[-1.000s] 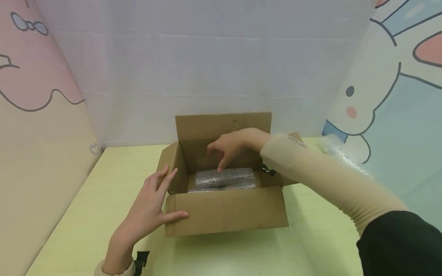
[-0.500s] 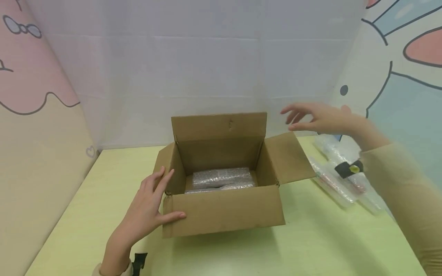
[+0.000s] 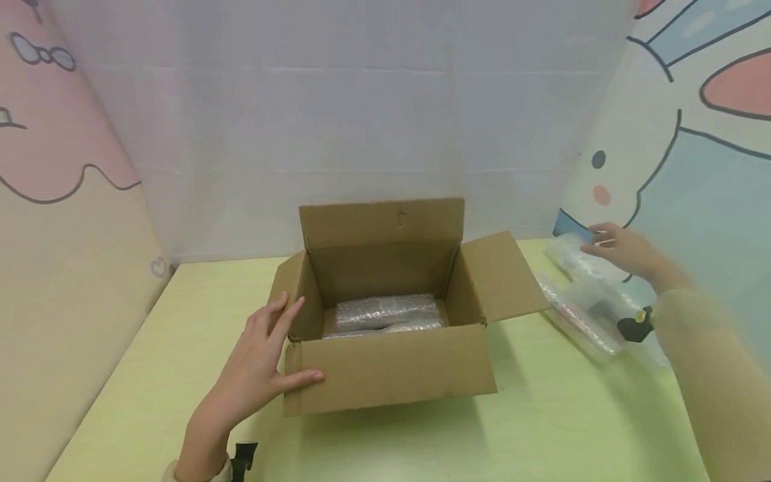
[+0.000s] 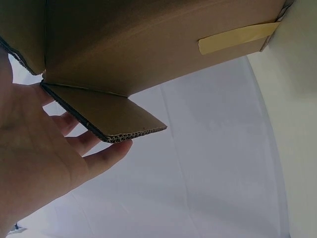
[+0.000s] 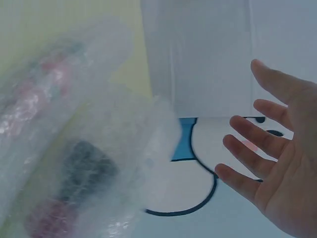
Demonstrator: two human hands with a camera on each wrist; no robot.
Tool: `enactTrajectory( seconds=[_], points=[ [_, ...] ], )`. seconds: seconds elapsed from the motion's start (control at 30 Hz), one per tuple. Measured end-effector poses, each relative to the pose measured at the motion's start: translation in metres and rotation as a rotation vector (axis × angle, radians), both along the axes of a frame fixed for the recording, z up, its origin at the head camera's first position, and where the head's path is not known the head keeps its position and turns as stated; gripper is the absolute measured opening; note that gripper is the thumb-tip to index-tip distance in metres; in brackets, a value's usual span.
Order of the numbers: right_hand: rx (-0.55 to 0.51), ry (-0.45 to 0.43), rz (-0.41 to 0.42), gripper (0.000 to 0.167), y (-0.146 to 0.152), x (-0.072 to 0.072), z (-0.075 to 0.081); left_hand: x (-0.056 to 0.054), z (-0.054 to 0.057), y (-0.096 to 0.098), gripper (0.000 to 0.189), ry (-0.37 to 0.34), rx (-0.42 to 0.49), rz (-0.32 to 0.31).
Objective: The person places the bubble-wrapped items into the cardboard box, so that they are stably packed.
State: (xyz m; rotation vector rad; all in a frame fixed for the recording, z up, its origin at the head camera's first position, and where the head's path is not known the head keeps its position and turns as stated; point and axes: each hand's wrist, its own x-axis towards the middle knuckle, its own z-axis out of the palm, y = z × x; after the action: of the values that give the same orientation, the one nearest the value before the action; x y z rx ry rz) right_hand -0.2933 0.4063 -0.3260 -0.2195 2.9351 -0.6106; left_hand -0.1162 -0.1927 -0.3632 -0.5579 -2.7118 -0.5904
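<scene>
An open cardboard box stands on the table in the head view. Inside lie bubble-wrapped parcels. My left hand rests on its near left corner, thumb over the front flap and fingers spread on the left flap. To the right of the box, my right hand reaches over several bubble-wrapped packages. In the right wrist view its fingers are spread with nothing between them, apart from a clear bubble-wrapped package. Red and dark contents show blurrily through the wrap.
The box's right flap folds outward toward the packages, and its back flap stands up. Behind the pale green table hangs a white sheet. A wall with a rabbit drawing rises at the right.
My right hand has left the box, swung right past the right flap and come down over the bubble-wrapped packages. My left hand has stayed on the box corner.
</scene>
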Motion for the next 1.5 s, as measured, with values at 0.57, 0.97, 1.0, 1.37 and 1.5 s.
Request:
enactTrajectory(
  seconds=[0.57, 0.97, 1.0, 1.37, 1.5],
  points=[
    [0.070, -0.076, -0.117, 0.070, 0.052, 0.007, -0.080, 0.004, 0.001, 0.005, 0.109, -0.029, 0.013, -0.008],
    [0.158, 0.057, -0.150, 0.060, 0.050, 0.006, -0.093, 0.004, -0.001, 0.005, 0.110, -0.008, 0.002, -0.016],
    [0.163, 0.071, -0.156, 0.059, 0.050, 0.006, -0.093, 0.004, -0.001, 0.005, 0.110, -0.010, 0.004, -0.017],
    [0.093, 0.462, -0.265, 0.060, 0.022, 0.009, -0.043, 0.004, -0.002, 0.005, 0.110, -0.013, 0.013, -0.016],
    [0.027, 0.596, -0.265, 0.061, -0.003, 0.011, -0.002, 0.004, -0.002, 0.005, 0.110, -0.004, 0.010, -0.017]
  ],
)
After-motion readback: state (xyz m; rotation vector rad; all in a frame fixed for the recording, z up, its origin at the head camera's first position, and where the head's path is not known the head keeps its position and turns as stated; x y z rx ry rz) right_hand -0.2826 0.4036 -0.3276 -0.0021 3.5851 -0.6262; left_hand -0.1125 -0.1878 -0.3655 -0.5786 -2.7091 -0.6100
